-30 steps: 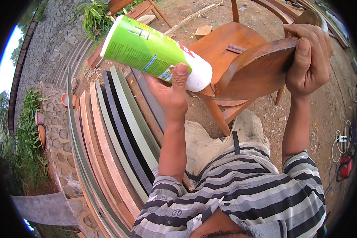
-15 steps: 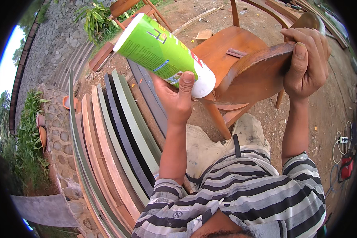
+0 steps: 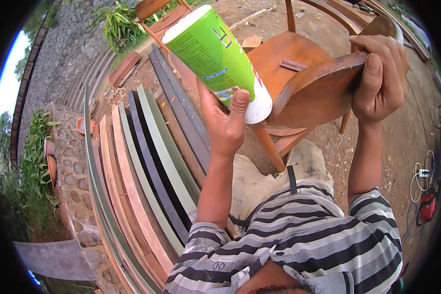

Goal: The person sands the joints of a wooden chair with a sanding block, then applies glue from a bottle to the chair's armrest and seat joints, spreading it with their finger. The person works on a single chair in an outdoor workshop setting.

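My left hand point(image 3: 225, 120) is wrapped round a green and white cylindrical bottle point(image 3: 213, 59), its thumb across the near side. The bottle is tilted, with its white lower-right end close to the curved wooden backrest of a chair point(image 3: 318, 90). Whether that end touches the wood, I cannot tell. My right hand point(image 3: 381, 78) grips the right end of the backrest, thumb on the near face and fingers over the top. The chair's brown seat point(image 3: 296, 51) lies beyond the backrest, with a small dark strip of wood point(image 3: 291, 65) on it.
Long planks and painted beams point(image 3: 147, 171) lie side by side at my left. A second wooden chair point(image 3: 166, 19) stands at the far left, near a wood block point(image 3: 124, 68). At the right, a power strip point(image 3: 423, 173) and a red tool or case point(image 3: 428, 206) rest on bare ground.
My left hand has moved slightly right and the bottle has turned a little more upright. My right hand keeps its hold on the backrest.
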`<state>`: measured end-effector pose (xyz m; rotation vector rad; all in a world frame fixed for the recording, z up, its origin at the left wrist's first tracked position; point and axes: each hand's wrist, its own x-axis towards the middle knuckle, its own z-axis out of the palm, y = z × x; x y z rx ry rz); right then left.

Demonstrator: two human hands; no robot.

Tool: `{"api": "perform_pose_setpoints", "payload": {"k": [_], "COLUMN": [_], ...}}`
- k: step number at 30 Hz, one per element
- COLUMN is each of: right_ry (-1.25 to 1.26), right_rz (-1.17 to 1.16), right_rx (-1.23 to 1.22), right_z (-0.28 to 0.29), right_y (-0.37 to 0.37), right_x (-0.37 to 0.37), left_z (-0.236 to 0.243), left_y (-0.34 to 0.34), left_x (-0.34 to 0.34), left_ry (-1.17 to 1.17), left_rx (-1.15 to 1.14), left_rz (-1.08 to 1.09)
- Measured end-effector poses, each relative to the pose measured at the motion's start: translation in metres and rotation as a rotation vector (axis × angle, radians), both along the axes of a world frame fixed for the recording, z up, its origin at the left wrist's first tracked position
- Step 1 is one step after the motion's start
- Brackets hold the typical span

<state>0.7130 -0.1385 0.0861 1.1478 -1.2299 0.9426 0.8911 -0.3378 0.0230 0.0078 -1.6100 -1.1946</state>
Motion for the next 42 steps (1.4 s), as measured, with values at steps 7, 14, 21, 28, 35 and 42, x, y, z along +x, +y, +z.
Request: {"api": "perform_pose_setpoints", "payload": {"k": [7, 14, 21, 28, 35, 42], "right_ry": [-0.061, -0.006, -0.065, -0.019, 0.000, 0.029], "right_rz": [-0.109, -0.001, -0.119, -0.029, -0.011, -0.023], "right_rx": [0.065, -0.012, 0.059, 0.005, -0.007, -0.016], "right_z": [0.001, 0.000, 0.001, 0.002, 0.002, 0.003], "right_y": [0.001, -0.003, 0.003, 0.001, 0.000, -0.002], "right_x": [0.013, 0.001, 0.012, 0.003, 0.003, 0.002], "left_z": [-0.008, -0.009, 0.000, 0.005, 0.003, -0.008], "left_y": [-0.005, -0.006, 0.002, 0.005, 0.011, 0.012], "left_x": [-0.002, 0.005, 0.009, 0.004, 0.003, -0.004], "left_ry": [0.033, 0.087, 0.061, 0.075, 0.013, 0.038], "left_rx": [0.135, 0.186, 0.113, 0.092, 0.028, 0.061], "left_rz": [-0.146, -0.172, -0.097, -0.112, -0.019, -0.028]}}
